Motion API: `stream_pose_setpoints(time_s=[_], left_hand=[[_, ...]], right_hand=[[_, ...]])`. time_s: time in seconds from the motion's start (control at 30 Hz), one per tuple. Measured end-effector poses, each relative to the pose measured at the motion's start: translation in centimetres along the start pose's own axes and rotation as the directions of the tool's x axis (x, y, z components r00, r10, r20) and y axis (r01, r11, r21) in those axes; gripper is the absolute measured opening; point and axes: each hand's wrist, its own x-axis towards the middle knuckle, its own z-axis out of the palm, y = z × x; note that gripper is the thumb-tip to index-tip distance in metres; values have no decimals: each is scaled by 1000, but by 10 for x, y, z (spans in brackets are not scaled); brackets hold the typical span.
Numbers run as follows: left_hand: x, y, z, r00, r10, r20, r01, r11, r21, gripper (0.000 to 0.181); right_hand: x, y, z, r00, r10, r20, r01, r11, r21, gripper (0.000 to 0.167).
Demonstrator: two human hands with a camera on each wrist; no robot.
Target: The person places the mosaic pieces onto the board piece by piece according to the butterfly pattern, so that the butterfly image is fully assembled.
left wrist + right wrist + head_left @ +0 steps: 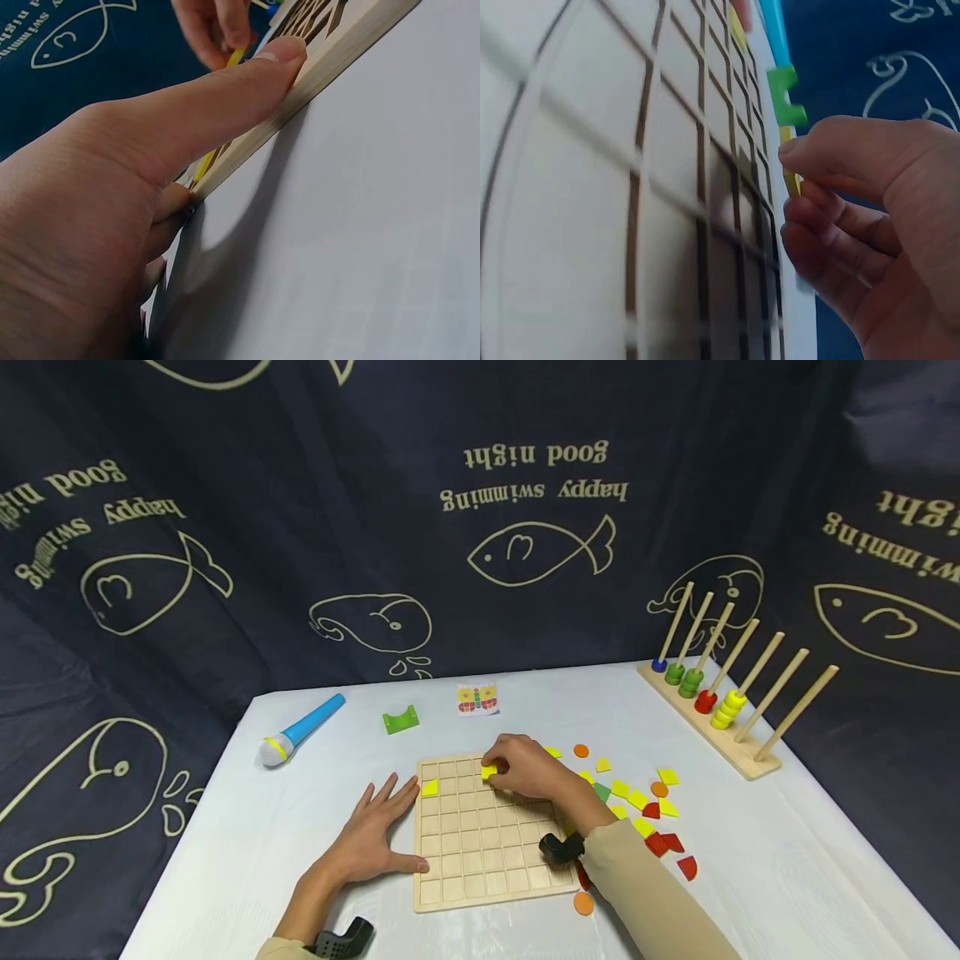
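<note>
A wooden grid board (480, 835) lies on the white table. One yellow square tile (430, 787) sits in a cell near its upper left corner. My right hand (521, 768) pinches another yellow tile (790, 161) between thumb and fingers, just over the board's far rows. With fingers spread and fairly straight, my left hand (375, 835) lies along the board's left side. Its thumb (225, 101) touches the board's edge, and a fingertip meets that edge near the upper left corner.
Scattered yellow, red, orange and green pieces (637, 799) lie right of the board. Behind it are a butterfly picture card (477, 699) and a green notched block (401, 720). A toy microphone (303, 729) lies far left; a peg rack with coloured rings (720, 731) stands far right.
</note>
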Motion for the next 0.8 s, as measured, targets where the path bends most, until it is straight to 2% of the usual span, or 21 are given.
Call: stream_pose_setpoints(time_s=[0.27,0.5,0.8], left_hand=[[1,-1,-1,1000,19,-12,-20,999,-27,121],[0,0,-1,1000,21,-12,-22,1000,-16,120],[-1,-1,-1,1000,23,-17,-23,1000,-17,120]], right_hand=[[22,-20,22,999,19,46,-17,999,-30,24],[34,-32,39,999,10,34,-7,997,-83,23],[37,-30,53,1000,15,-21,-16,998,-67,24]])
